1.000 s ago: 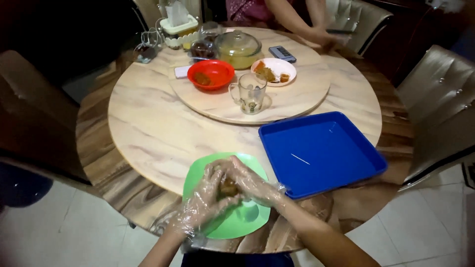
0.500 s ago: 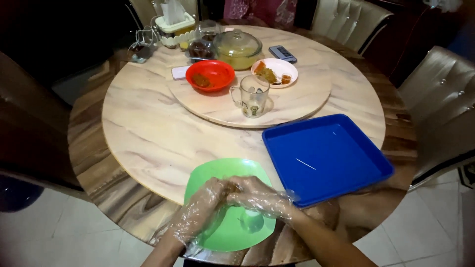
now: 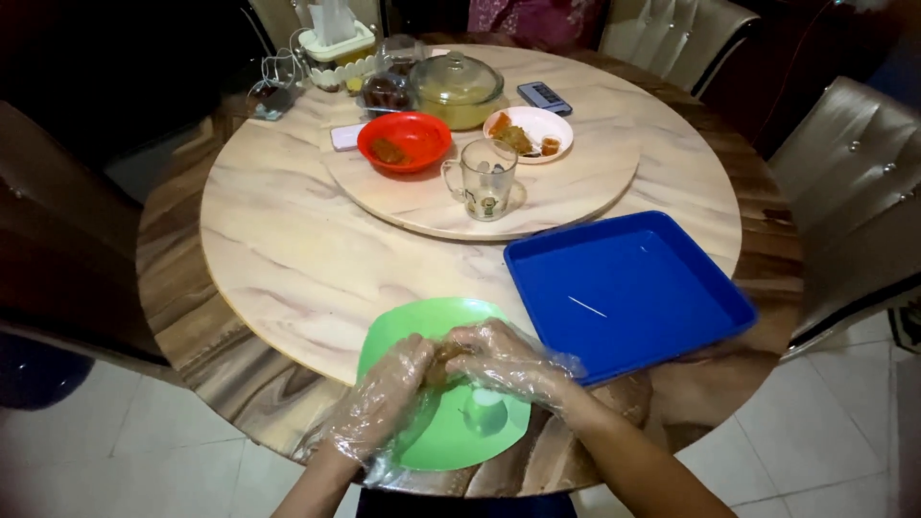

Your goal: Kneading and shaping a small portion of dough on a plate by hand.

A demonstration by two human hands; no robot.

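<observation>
Both my hands wear clear plastic gloves and meet over a green plate [image 3: 414, 326] at the near edge of the round table. My left hand [image 3: 384, 395] and my right hand [image 3: 504, 360] press together around a small brown lump of food [image 3: 441, 363], mostly hidden between the fingers. A small pale blob [image 3: 484, 412] lies on the plate just under my right hand. A blue square tray [image 3: 624, 288] sits right of the plate, with nothing in it.
On the turntable [image 3: 566, 197] stand a glass mug [image 3: 484, 179], a red bowl [image 3: 405, 141], a white plate with food [image 3: 529, 131], a lidded glass dish [image 3: 458, 89] and a remote [image 3: 544, 97]. Padded chairs [image 3: 849, 182] ring the table.
The view has dipped and shifted slightly. My hands stay over the green plate, still working the brown lump between them. The person's hands at the far side are out of view.
</observation>
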